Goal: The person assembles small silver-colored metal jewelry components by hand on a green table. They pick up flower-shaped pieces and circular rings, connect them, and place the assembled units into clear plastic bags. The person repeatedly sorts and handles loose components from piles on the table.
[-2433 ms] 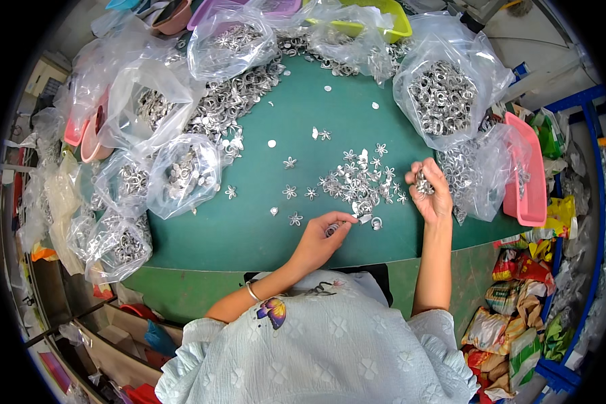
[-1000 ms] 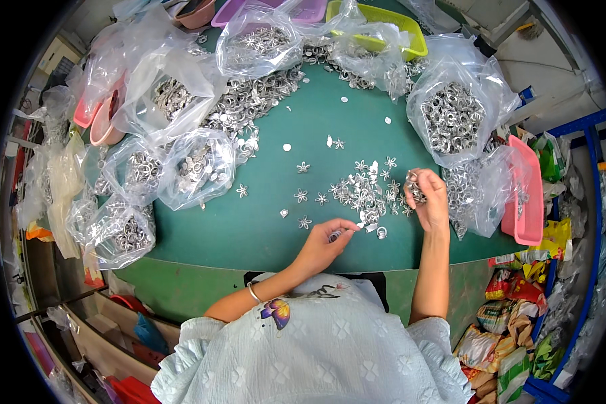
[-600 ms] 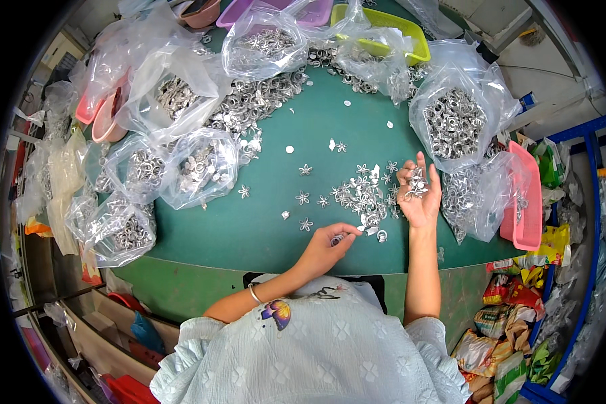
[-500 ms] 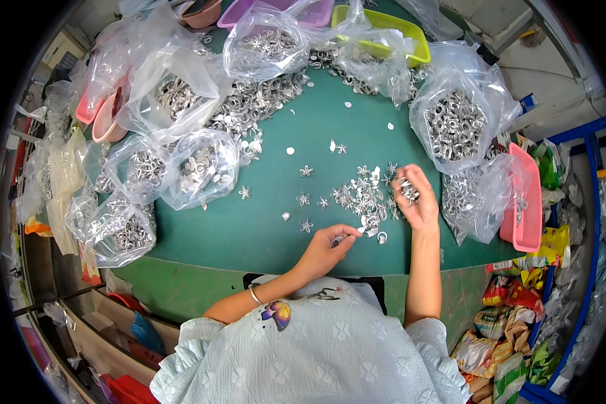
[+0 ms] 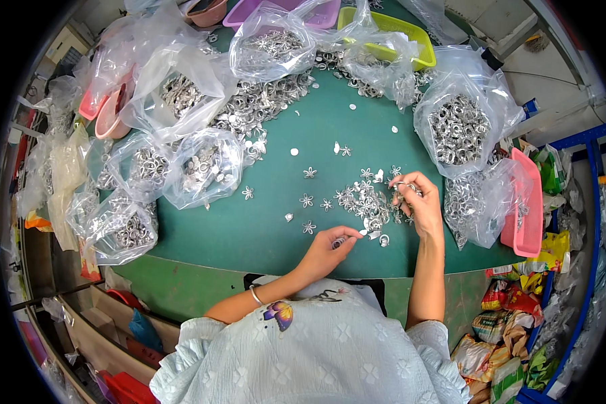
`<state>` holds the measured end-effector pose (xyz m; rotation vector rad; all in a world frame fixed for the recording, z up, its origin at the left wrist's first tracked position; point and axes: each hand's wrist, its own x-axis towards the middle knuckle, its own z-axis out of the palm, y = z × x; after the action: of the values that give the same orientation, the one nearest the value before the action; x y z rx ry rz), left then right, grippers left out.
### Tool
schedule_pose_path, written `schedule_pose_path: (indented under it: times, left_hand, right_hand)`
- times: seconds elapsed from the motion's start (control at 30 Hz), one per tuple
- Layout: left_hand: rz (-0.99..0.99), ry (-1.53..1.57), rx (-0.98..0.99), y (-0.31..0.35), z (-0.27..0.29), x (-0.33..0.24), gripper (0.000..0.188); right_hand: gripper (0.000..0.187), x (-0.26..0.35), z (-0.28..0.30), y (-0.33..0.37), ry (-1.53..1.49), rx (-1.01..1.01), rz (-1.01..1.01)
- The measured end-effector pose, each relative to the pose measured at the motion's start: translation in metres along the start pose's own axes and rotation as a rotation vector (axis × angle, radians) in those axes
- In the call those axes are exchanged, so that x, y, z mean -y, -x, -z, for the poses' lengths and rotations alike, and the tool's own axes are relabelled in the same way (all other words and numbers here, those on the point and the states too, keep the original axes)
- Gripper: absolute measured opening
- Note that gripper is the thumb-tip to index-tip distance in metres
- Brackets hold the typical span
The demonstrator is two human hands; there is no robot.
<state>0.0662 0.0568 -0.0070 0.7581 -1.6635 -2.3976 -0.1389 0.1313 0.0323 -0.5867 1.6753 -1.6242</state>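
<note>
Where the right hand (image 5: pixel 424 209) curls: fingers half closed over a cluster of silver pieces (image 5: pixel 407 190); if it is only loosely cupped, some could slip through the gaps.
Left hand (image 5: pixel 324 254): thumb and forefinger nearly meet, grey rings (image 5: pixel 338 242) tucked behind them; an easing curl could drop these.
Pile (image 5: pixel 365 202) just left of the right fingertips: shiny, jumbled, easily scattered by a brushing finger.
Flower pieces (image 5: pixel 307 200) farther left: silvery, open-petalled.

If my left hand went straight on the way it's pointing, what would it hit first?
Your left hand would probably meet the silver pieces at the near end of the pile first, though its height over the table is hard to judge.
</note>
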Motion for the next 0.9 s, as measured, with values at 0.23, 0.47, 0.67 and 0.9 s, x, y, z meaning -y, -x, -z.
schedule_pose_path:
  times: [0.23, 0.47, 0.67, 0.9]
  left_hand:
    - [0.012, -0.027, 0.009, -0.001, -0.004, -0.001, 0.014]
    - [-0.024, -0.010, 0.000, 0.000, -0.002, -0.004, 0.015]
    - [-0.217, -0.108, -0.018, -0.005, 0.000, 0.015, 0.016]
    - [-0.287, -0.073, -0.050, -0.005, 0.004, 0.021, 0.015]
  right_hand:
    - [0.023, -0.014, -0.012, -0.010, 0.813, -0.054, 0.149]
    - [0.013, -0.018, -0.022, -0.021, 0.943, -0.125, 0.261]
    - [0.010, -0.007, 0.001, -0.006, -0.242, 0.087, -0.128]
    - [0.017, -0.042, -0.002, -0.016, -0.816, 0.174, -0.279]
